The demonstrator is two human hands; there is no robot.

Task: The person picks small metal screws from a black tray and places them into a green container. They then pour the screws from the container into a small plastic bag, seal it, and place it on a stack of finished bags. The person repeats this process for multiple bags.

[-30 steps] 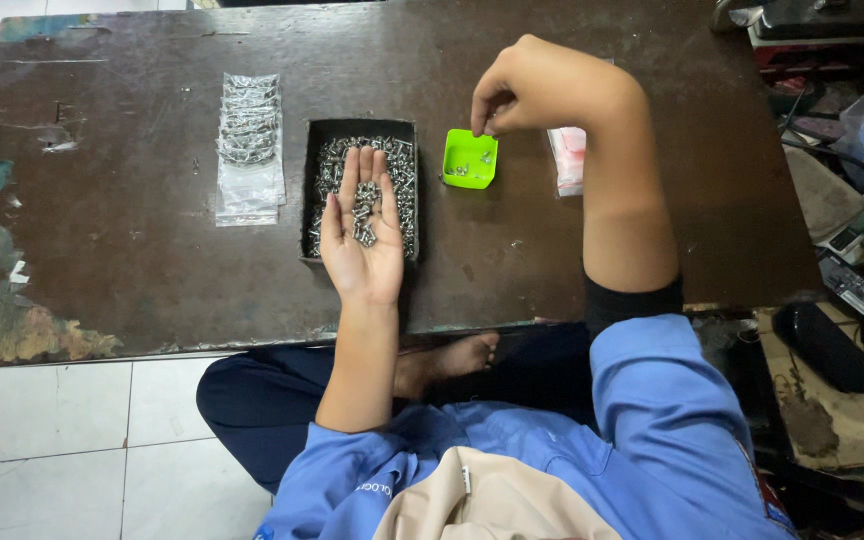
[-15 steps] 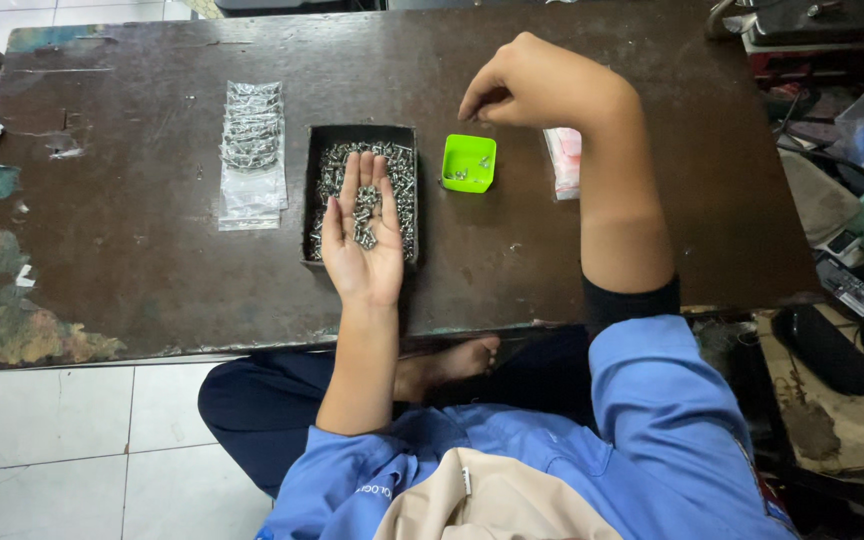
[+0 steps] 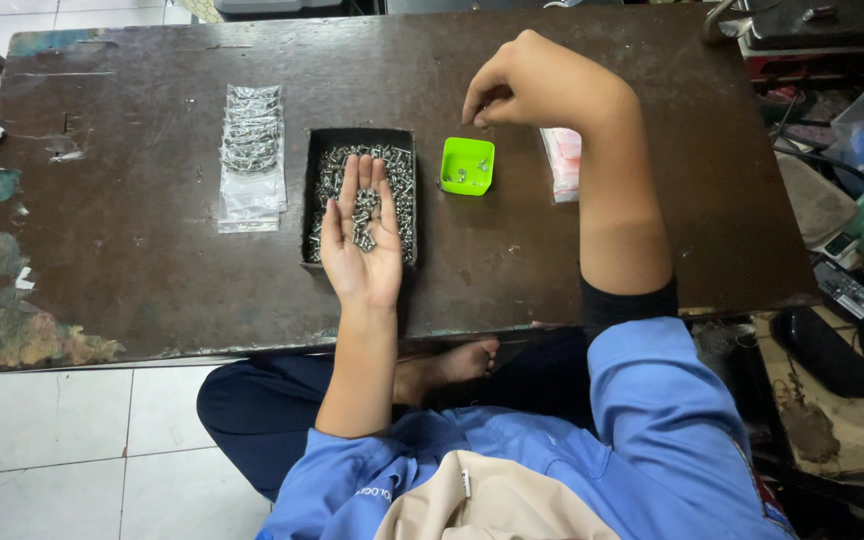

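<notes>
My left hand (image 3: 360,243) lies palm up over a black tray (image 3: 309,205) full of small silver screws, and a small heap of screws (image 3: 363,217) rests on the palm. My right hand (image 3: 537,85) hovers just above and behind a small green cup (image 3: 467,166) that holds a few screws. Its thumb and fingers are pinched together; whether a screw sits between them I cannot tell. A stack of clear bags with pink print (image 3: 562,160) lies under my right wrist.
Clear bags filled with screws (image 3: 250,150) lie in a pile left of the tray on the dark, worn table (image 3: 132,260). Cables and clutter crowd the floor at the right. White tiles show below the table's near edge.
My right hand has lifted away from the green cup and drifted a little towards the back. The left hand stays still with its screws.
</notes>
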